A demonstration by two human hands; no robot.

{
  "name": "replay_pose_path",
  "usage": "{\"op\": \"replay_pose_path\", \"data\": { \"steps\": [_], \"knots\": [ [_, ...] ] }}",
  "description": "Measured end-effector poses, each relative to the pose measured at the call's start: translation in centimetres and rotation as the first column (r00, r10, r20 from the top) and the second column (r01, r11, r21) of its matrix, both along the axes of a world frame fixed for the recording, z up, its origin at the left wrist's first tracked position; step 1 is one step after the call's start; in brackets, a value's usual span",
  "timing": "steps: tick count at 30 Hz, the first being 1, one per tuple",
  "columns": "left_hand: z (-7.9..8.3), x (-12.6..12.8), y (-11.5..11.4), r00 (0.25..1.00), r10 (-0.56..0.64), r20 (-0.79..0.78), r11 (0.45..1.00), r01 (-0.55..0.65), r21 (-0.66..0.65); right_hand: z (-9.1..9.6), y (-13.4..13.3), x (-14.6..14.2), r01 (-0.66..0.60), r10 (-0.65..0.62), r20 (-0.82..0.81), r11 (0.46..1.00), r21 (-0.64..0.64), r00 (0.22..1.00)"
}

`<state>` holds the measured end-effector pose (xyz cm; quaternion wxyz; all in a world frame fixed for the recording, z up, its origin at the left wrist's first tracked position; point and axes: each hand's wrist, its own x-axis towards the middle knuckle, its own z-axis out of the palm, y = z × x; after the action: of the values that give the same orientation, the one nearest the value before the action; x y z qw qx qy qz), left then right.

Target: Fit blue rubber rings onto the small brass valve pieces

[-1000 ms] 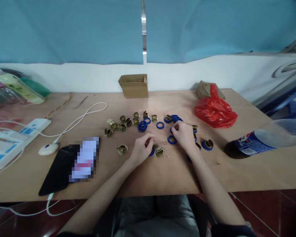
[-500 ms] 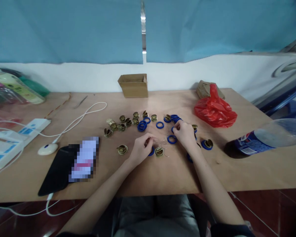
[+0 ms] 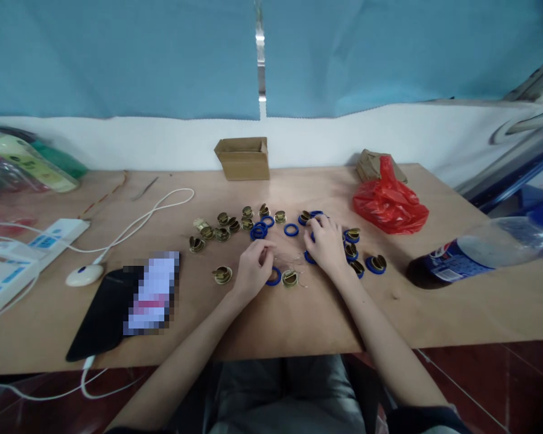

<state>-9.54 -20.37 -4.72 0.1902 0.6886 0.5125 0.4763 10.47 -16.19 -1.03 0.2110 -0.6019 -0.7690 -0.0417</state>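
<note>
My left hand (image 3: 254, 268) rests over the table with fingers curled together; anything in them is too small to make out. Beside its thumb lies a blue ring (image 3: 274, 276), and a brass-coloured round fitting with an upright flap (image 3: 290, 278) sits just right of that. Thin, pale strands (image 3: 294, 262) lie between my hands. My right hand (image 3: 329, 246) is lowered over the right-hand cluster, fingers spread and pointing down; it partly covers a blue ring (image 3: 309, 258). Further fittings seated on blue rings (image 3: 376, 264) lie to its right.
Several brass fittings (image 3: 222, 234) and stacked blue rings (image 3: 258, 230) lie further back. A cardboard box (image 3: 245, 166) stands by the wall. A red plastic bag (image 3: 389, 208) and a cola bottle (image 3: 470, 256) are at the right. A phone (image 3: 154, 292), cables and power strip (image 3: 61, 235) occupy the left.
My right hand has turned and spread its fingers over the rings, shifting slightly left. My left hand has moved slightly left and up, uncovering more of the blue ring beside it.
</note>
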Motion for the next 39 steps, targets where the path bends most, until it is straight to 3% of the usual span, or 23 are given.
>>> {"op": "replay_pose_path", "data": {
  "steps": [4, 9, 16, 21, 26, 29, 33, 37, 39],
  "knots": [
    [-0.7, -0.8, 0.9, 0.968, 0.159, -0.194, 0.982, -0.134, 0.134, -0.9, 0.1, -0.4, -0.136, 0.136, -0.042, 0.991, -0.003, 0.99],
    [-2.6, -1.6, 2.0, 0.906, 0.162, -0.39, 0.987, -0.147, 0.068, -2.0, 0.8, -0.4, -0.109, 0.109, -0.019, 0.994, 0.002, 0.994],
    [-3.1, -1.7, 2.3, 0.93, 0.141, -0.338, 0.99, -0.132, 0.052, -2.8, 1.8, -0.1, -0.039, 0.037, -0.039, 0.996, -0.077, 0.999],
    [-3.3, -1.5, 2.2, 0.937, 0.151, -0.314, 0.988, -0.141, 0.056, -3.1, 2.7, 0.1, -0.069, 0.046, -0.183, 0.99, -0.122, 0.982],
    [-3.2, -1.4, 2.1, 0.941, 0.178, -0.289, 0.983, -0.157, 0.094, -2.8, 2.8, 0.1, -0.104, 0.076, -0.317, 0.992, -0.071, 0.945],
    [-2.7, -1.3, 1.9, 0.931, 0.211, -0.298, 0.974, -0.174, 0.145, -2.2, 2.6, 0.1, -0.168, 0.127, -0.452, 0.984, -0.051, 0.883],
    [-2.1, -1.2, 1.7, 0.937, 0.206, -0.281, 0.967, -0.152, 0.205, -1.4, 2.3, 0.0, -0.289, 0.201, -0.636, 0.957, -0.036, 0.745],
    [-1.9, -1.0, 1.4, 0.952, 0.143, -0.27, 0.97, -0.081, 0.231, -1.1, 1.9, -0.2, -0.313, 0.149, -0.765, 0.947, -0.071, 0.627],
    [-1.7, -0.8, 1.3, 0.956, 0.099, -0.277, 0.974, -0.037, 0.222, -0.6, 1.5, -0.3, -0.353, 0.109, -0.84, 0.93, -0.102, 0.531]
  ]
}}
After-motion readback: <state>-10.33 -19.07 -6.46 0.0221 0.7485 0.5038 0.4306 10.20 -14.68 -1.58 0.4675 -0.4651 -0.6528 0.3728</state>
